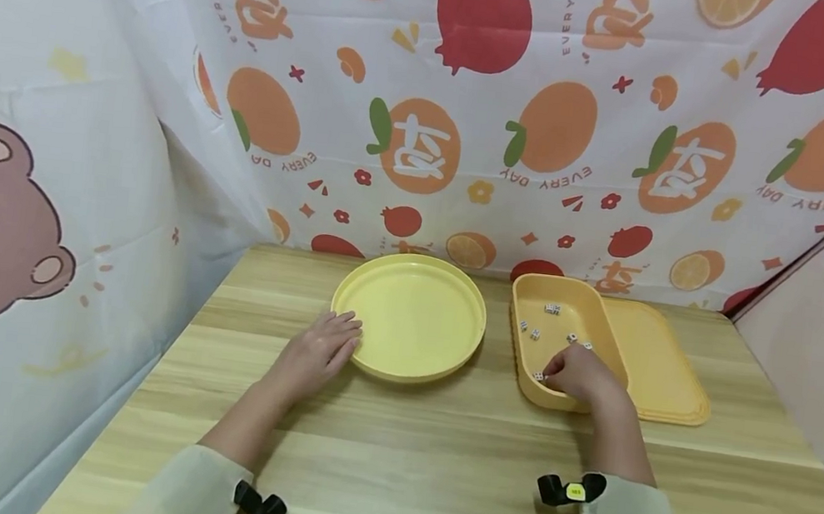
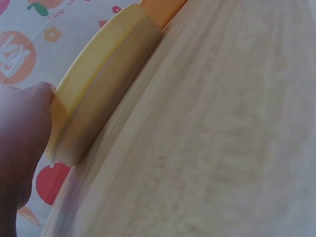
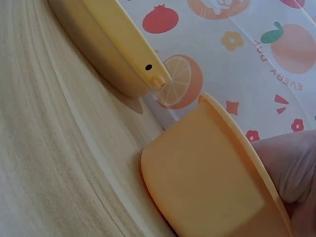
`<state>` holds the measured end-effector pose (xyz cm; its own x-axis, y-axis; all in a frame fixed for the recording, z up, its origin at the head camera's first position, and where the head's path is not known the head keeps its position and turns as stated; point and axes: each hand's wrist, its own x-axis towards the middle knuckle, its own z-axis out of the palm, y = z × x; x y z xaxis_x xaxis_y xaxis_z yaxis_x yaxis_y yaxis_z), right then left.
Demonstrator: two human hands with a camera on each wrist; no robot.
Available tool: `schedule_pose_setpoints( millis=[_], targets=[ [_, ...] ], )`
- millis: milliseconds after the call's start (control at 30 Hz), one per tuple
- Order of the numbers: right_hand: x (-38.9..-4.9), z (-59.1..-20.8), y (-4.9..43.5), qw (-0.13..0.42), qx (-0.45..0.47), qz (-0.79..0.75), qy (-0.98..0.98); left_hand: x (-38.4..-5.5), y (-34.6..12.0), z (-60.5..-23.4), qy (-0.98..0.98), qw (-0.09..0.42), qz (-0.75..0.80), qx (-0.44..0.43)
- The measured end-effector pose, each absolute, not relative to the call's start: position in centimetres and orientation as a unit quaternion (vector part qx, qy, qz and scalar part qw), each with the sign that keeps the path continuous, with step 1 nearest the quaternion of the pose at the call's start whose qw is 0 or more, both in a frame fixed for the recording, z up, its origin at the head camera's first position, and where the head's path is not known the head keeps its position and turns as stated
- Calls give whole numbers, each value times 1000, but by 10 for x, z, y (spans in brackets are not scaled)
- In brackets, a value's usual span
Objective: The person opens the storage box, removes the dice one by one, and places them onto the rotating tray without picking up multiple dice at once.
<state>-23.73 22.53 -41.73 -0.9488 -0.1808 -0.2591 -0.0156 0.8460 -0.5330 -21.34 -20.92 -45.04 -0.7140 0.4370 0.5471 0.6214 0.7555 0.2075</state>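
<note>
A round yellow tray (image 1: 409, 315) with a raised rim lies on the table, and my left hand (image 1: 319, 350) rests on its left rim with the fingers laid over the edge. In the left wrist view, that hand (image 2: 24, 143) touches the side of the tray (image 2: 94, 89). My right hand (image 1: 582, 374) reaches into an orange rectangular box (image 1: 555, 400), its curled fingertips pinching at a small white die (image 1: 538, 377) near the front. Several more dice (image 1: 553, 309) lie scattered in the box. In the right wrist view, the box wall (image 3: 207, 173) hides the fingertips.
A flat orange lid (image 1: 660, 367) lies right of the box, partly under or against it. Behind the wooden table (image 1: 420, 467) hangs a fruit-print cloth (image 1: 485, 131). A white cloth with a bear print (image 1: 0, 230) hangs on the left.
</note>
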Motion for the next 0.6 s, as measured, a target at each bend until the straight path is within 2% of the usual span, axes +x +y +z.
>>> schedule_pose_setpoints(
  millis=[100, 233, 333, 467, 600],
  targets=[
    [-237, -413, 227, 147, -48, -277, 949, -214, -209, -454, -895, 263, -198, -300],
    [-236, -403, 228, 104, -46, -278, 954, -216, -208, -456, -887, 283, -203, -304],
    [-237, -394, 219, 40, -68, -277, 958, -216, -207, -457, -885, 290, -209, -300],
    [-239, -388, 186, -79, -121, -298, 944, -216, -208, -458, -886, 290, -212, -293],
    [-240, -396, 133, -130, -183, -343, 912, -216, -208, -458, -889, 287, -211, -287]
  ],
)
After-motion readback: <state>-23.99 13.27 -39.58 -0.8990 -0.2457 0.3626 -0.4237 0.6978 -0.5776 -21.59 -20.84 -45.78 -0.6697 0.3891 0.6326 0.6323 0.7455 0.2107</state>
